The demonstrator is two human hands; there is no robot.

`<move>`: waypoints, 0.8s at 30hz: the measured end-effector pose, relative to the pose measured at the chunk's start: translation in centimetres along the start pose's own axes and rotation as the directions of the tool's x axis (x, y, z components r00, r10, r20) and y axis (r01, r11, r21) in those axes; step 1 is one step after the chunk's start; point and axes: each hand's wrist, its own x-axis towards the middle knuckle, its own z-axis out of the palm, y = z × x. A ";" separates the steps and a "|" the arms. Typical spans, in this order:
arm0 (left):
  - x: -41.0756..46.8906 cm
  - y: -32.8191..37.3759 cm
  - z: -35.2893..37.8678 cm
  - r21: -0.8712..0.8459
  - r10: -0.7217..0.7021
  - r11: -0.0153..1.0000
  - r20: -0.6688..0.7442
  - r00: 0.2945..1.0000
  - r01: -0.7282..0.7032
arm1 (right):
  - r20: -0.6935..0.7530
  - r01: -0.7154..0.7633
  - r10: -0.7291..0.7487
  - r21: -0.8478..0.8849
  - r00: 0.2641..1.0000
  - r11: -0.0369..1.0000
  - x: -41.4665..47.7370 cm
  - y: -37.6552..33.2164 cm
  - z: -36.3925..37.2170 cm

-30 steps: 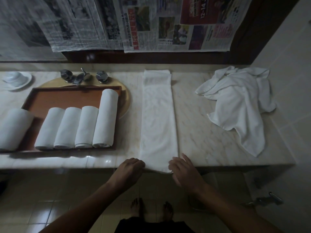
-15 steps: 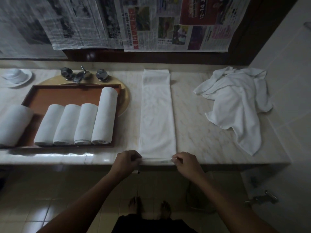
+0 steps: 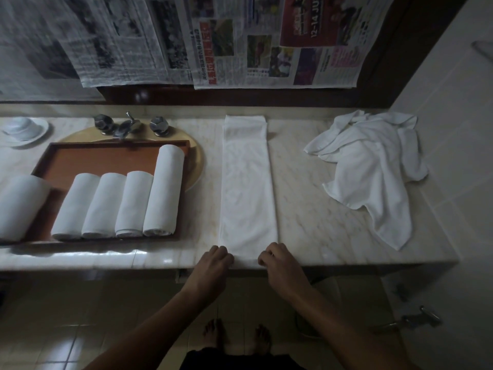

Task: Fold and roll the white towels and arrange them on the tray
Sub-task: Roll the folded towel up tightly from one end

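Folded towel [image 3: 248, 188] lies as a long strip on the counter [image 3: 306, 209], right of the tray [image 3: 120, 144]; my left hand [image 3: 214, 261] and right hand [image 3: 278, 261] each pinch a near corner, curled, I reckon, to start a roll

This is a bathroom: a long marble counter [image 3: 320, 182] has a round tan basin [image 3: 196, 161] sunk into its left part, with chrome taps [image 3: 128, 126] at the counter's back edge. A tray [image 3: 106, 156] of rolled white towels [image 3: 133, 204] lies over the basin. Pale tiles cover the wall [image 3: 453, 129] at the counter's right end and the floor [image 3: 80, 329] below it, where a metal valve [image 3: 416, 320] sticks out low down. Newspaper sheets [image 3: 240, 41] hang behind the counter.
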 end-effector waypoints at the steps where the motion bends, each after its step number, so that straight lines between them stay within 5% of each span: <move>1: -0.2 0.0 0.2 0.019 0.019 1.000 -0.009 1.000 -0.019 | 0.007 0.016 -0.016 -0.003 1.000 1.000 -0.2 0.1 -0.1; 13: 0.6 -1.7 -0.5 0.024 0.082 0.996 0.009 0.997 -0.082 | 0.057 0.091 -0.088 -0.057 0.995 0.994 0.2 1.4 -1.1; 17: 1.4 -1.7 -1.9 -0.229 -0.214 0.949 0.033 0.976 0.216 | 0.106 -0.095 0.081 0.133 0.991 0.987 0.8 2.2 -2.7; 24: 3.7 -3.3 -3.8 -0.498 -0.516 0.652 0.261 0.816 0.572 | 0.185 -0.363 0.315 0.375 0.931 0.853 2.5 3.4 -3.2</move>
